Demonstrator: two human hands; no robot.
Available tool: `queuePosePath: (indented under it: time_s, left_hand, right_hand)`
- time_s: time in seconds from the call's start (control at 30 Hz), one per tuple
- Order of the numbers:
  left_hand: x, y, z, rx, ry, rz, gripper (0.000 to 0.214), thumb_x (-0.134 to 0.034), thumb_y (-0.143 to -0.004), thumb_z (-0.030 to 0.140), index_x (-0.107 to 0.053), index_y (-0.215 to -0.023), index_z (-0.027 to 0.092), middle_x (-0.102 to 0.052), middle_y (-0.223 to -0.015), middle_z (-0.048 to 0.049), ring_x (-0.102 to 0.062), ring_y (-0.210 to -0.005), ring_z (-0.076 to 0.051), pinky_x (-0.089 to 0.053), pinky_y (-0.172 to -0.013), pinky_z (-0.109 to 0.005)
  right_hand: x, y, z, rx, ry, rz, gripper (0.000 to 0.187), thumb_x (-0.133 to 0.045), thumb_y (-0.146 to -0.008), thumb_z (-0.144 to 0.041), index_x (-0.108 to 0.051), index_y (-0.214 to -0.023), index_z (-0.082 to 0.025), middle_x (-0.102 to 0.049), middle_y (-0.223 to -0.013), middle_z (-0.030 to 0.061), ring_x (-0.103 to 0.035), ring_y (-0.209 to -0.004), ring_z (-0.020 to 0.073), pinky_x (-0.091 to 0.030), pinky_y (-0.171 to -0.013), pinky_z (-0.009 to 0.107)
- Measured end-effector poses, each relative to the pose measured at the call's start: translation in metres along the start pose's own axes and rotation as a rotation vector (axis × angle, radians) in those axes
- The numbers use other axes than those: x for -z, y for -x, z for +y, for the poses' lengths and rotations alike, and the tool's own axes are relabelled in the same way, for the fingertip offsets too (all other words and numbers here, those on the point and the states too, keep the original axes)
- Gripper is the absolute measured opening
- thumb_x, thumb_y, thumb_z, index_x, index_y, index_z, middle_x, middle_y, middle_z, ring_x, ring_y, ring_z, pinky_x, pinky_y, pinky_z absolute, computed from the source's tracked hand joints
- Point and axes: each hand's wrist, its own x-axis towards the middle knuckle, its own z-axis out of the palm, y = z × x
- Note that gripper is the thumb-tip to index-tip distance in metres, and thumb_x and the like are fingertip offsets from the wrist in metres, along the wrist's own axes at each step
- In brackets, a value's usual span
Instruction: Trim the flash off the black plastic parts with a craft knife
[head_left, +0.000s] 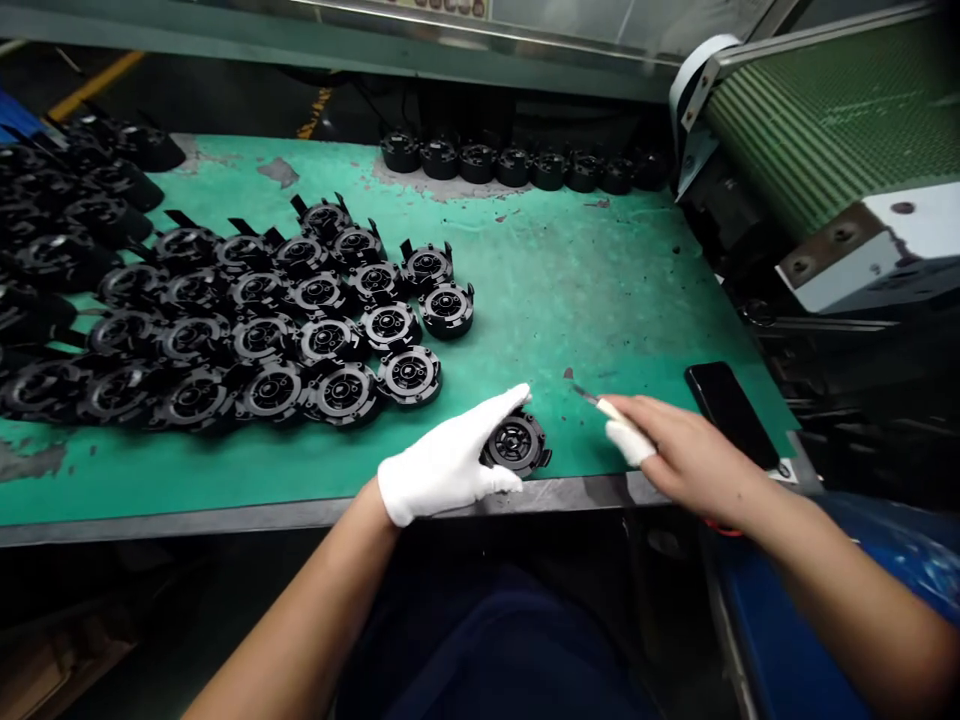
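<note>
My left hand (450,455), in a white glove, curves its thumb and fingers around a round black plastic part (516,444) near the table's front edge. The part's face is turned up, showing a ring and spokes, and a small tab sticks out at its right. My right hand (649,440) is bare but for a white cover on one finger. It is closed around the light handle of a small knife (598,398), whose thin metal blade points left, just above the table and apart from the black part.
Rows of similar black parts (262,340) cover the left of the green table (570,280). Another row (514,165) lines the back edge. A black phone (731,412) lies at the right. A green conveyor belt (847,110) with a white metal bracket (885,245) juts in at upper right.
</note>
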Motion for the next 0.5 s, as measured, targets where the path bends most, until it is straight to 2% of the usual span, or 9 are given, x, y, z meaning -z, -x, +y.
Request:
queuePosePath:
  time_s: [0.07, 0.13, 0.2, 0.3, 0.37, 0.5]
  left_hand:
    - [0.001, 0.002, 0.001, 0.001, 0.014, -0.008, 0.100, -0.081, -0.080, 0.043, -0.021, -0.159, 0.030, -0.031, -0.165, -0.0087, -0.033, -0.152, -0.029, -0.034, -0.125, -0.049]
    - [-0.005, 0.004, 0.005, 0.037, 0.017, 0.067, 0.108, -0.082, -0.075, 0.053, -0.021, -0.159, 0.027, -0.030, -0.165, -0.0118, -0.033, -0.152, -0.031, -0.034, -0.124, -0.051]
    - [-0.015, 0.004, 0.008, 0.069, 0.012, 0.173, 0.113, -0.084, -0.070, 0.059, -0.023, -0.158, 0.023, -0.034, -0.163, -0.0147, -0.036, -0.150, -0.032, -0.034, -0.124, -0.052]
    - [-0.031, 0.002, 0.009, 0.075, -0.006, 0.280, 0.104, -0.083, -0.071, 0.059, -0.032, -0.154, 0.022, -0.044, -0.157, -0.0152, -0.043, -0.146, -0.031, -0.037, -0.122, -0.051]
    - [-0.037, -0.001, 0.007, 0.071, -0.013, 0.298, 0.099, -0.082, -0.073, 0.057, -0.034, -0.152, 0.023, -0.048, -0.154, -0.0142, -0.048, -0.143, -0.031, -0.040, -0.120, -0.050]
    - [-0.037, -0.002, 0.005, 0.059, -0.022, 0.305, 0.095, -0.082, -0.074, 0.056, -0.036, -0.151, 0.023, -0.052, -0.150, -0.0130, -0.051, -0.139, -0.030, -0.043, -0.118, -0.049]
  right_hand:
    - [-0.007, 0.008, -0.019, 0.068, -0.045, -0.081, 0.052, -0.042, -0.096, -0.015, -0.047, -0.148, -0.021, -0.068, -0.119, 0.0103, -0.068, -0.101, 0.0211, -0.055, -0.084, 0.032]
    - [-0.014, 0.013, -0.031, 0.048, 0.000, -0.115, 0.054, -0.039, -0.098, -0.014, -0.046, -0.151, -0.026, -0.068, -0.105, 0.0068, -0.068, -0.085, 0.0192, -0.053, -0.073, 0.030]
    - [-0.020, 0.013, -0.037, 0.007, 0.061, -0.124, 0.054, -0.041, -0.098, -0.015, -0.047, -0.150, -0.027, -0.066, -0.097, 0.0049, -0.065, -0.077, 0.0193, -0.051, -0.066, 0.030]
    - [-0.024, 0.007, -0.040, 0.003, 0.063, -0.122, 0.054, -0.044, -0.095, -0.014, -0.051, -0.148, -0.023, -0.068, -0.100, 0.0061, -0.065, -0.084, 0.0211, -0.050, -0.071, 0.032]
    - [-0.025, 0.003, -0.040, 0.020, 0.053, -0.123, 0.056, -0.046, -0.091, -0.011, -0.054, -0.146, -0.021, -0.069, -0.102, 0.0066, -0.065, -0.088, 0.0219, -0.050, -0.073, 0.032]
    - [-0.026, -0.001, -0.043, 0.020, 0.099, -0.138, 0.063, -0.047, -0.083, -0.008, -0.057, -0.144, -0.023, -0.070, -0.100, 0.0049, -0.066, -0.087, 0.0224, -0.048, -0.068, 0.032]
